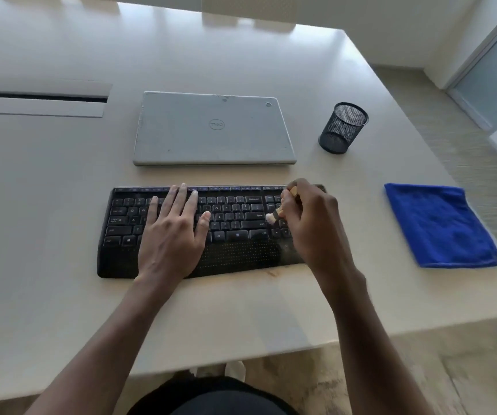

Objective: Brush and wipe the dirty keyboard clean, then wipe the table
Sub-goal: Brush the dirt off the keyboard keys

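Tabletop (61, 181) beige, floor (466, 163) pale, left hand (172, 235) flat on keyboard (235, 232), right hand (310, 223) curled round brush (277, 212), perhaps dust (272, 273) nearby.

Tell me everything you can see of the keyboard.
The keyboard is black, seemingly plastic, with a dotted palm rest. It lies flat on the table, just nearer than the closed laptop. Dust smears its right end. The left hand rests flat on its keys; the right hand holds a brush to the keys at right.
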A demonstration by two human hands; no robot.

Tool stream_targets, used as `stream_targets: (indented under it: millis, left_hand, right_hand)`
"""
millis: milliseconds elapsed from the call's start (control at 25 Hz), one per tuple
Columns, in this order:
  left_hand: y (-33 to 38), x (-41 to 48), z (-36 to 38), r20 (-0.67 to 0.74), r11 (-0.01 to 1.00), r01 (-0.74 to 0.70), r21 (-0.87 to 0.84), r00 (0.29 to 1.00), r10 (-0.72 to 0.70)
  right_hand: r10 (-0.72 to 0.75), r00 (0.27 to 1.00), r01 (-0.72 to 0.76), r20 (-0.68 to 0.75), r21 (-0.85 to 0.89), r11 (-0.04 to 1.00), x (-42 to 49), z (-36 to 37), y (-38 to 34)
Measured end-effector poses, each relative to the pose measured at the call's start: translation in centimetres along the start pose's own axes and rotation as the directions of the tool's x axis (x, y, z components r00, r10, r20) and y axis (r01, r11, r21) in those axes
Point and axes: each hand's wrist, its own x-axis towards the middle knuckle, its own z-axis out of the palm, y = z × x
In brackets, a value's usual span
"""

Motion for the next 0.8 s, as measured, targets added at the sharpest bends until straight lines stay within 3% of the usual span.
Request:
stream_targets:
  millis: [160,360,560,800]
  left_hand:
    - [0.2,-0.2,-0.2,-0.016,1.000,0.025,-0.012,1.000,-0.025]
    - [0.5,-0.2,-0.2,-0.020,0.999,0.052,-0.013,0.998,-0.052]
    - [0.3,-0.3,-0.1,-0.027,0.999,0.048,-0.006,0.998,-0.048]
    - [0.3,-0.1,0.0,-0.038,0.999,0.035,-0.006,0.999,-0.035]
  right_hand:
    - [0.010,0.996,-0.010,0.088,0.002,1.000,-1.3,-0.1,0.9]
    - [-0.039,0.999,0.035,0.033,0.098,0.995,-1.1,-0.9,0.5]
    - [-0.018,0.979,0.014,0.203,0.018,1.000,-2.3,-1.6,0.8]
    - [0.046,0.996,-0.055,0.082,0.108,0.993,-2.3,-2.4,-0.5]
